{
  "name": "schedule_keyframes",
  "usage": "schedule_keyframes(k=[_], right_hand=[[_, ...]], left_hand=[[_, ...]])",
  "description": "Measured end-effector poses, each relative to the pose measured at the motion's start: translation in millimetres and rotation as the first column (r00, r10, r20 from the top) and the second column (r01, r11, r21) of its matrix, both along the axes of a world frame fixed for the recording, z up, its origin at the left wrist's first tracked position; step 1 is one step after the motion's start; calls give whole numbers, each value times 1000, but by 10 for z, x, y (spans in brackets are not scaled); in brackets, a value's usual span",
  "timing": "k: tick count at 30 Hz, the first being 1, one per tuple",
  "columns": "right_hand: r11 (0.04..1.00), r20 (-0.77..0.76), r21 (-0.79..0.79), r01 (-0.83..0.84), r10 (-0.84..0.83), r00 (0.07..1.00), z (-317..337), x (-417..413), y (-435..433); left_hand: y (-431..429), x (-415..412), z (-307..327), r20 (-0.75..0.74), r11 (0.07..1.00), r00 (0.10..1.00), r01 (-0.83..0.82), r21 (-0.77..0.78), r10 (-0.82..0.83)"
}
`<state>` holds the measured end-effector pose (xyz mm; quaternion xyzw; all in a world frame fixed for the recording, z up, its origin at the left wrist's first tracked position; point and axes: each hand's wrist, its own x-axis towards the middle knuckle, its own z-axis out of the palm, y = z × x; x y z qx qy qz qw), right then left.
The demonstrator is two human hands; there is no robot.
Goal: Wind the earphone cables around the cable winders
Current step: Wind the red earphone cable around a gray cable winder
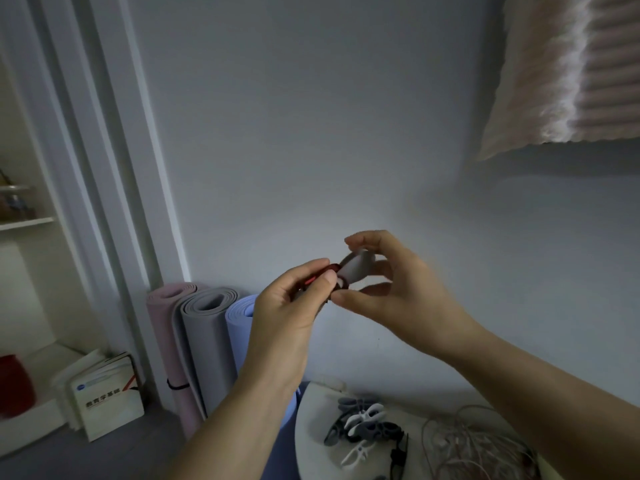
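The open shelf unit (pixel 27 221) on the left has a lower compartment holding a dark red jar (pixel 14 381), whose contents cannot be seen, and a white book (pixel 107 398) leaning beside it. The book's cover carries a small round blue logo and a line of dark Chinese characters too blurred to read with certainty. The upper ledge holds a few items too blurred to name. Three rolled mats stand against the wall: pink (pixel 166 306), gray (pixel 207 327) and blue (pixel 242 318). A round white table (pixel 310 420) at the bottom bears a pile of cable winders (pixel 363 424), gray and white, and just beside them a tangle of pale earphone cables (pixel 478 445). Both hands are raised above the table in front of the wall. The left hand (pixel 291 310) pinches a red earphone cable (pixel 331 269) between thumb and forefinger. The right hand (pixel 394 299) holds a gray cable winder (pixel 356 266) between its curled fingers and thumb. The cable meets the winder where the two hands come together. A ribbed pale fabric (pixel 571 71) hangs at the top right.
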<state>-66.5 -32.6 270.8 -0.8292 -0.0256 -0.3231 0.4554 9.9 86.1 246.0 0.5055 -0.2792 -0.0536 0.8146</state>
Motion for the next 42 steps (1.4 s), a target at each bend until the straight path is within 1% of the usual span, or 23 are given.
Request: schedule_keyframes(k=[2,4,5,7,12,15,21,29,35,38,42], right_hand=[[993,-24,109,-55,58,998,-37,28,12],[969,-26,219,-114,122,992,-41,49,2],[959,-22,250,-131,141,990,-39,60,-1],[954,-8,263,-141,148,989,-33,72,2],[933,73,316,-171,155,985,-10,74,16],[933,100,309,-181,158,982,-13,64,2],[946,99,280,-164,141,985,-39,58,-43],[964,138,237,-123,91,986,-48,69,-31],[971,64,161,-176,168,984,-7,52,-75],[975,43,157,-158,153,987,-17,64,-59],[974,63,188,-128,118,991,-70,110,-23]], left_hand=[[-19,-29,8,-53,997,999,-7,-78,3],[-39,-48,18,-95,992,995,-1,-123,-11],[-42,-54,27,-108,991,994,14,-133,-28],[-50,-68,47,-122,991,991,31,-131,-47],[-85,-100,89,-110,987,994,9,-162,-27],[-115,-119,99,-124,984,992,12,-180,-35],[-179,-156,104,-183,980,982,16,-196,-53],[-240,-199,151,-249,957,959,60,-285,-135],[-211,-173,152,-270,949,953,52,-311,-140],[-221,-144,126,-278,951,951,49,-307,-139],[-234,-120,97,-289,953,946,58,-298,-148]])
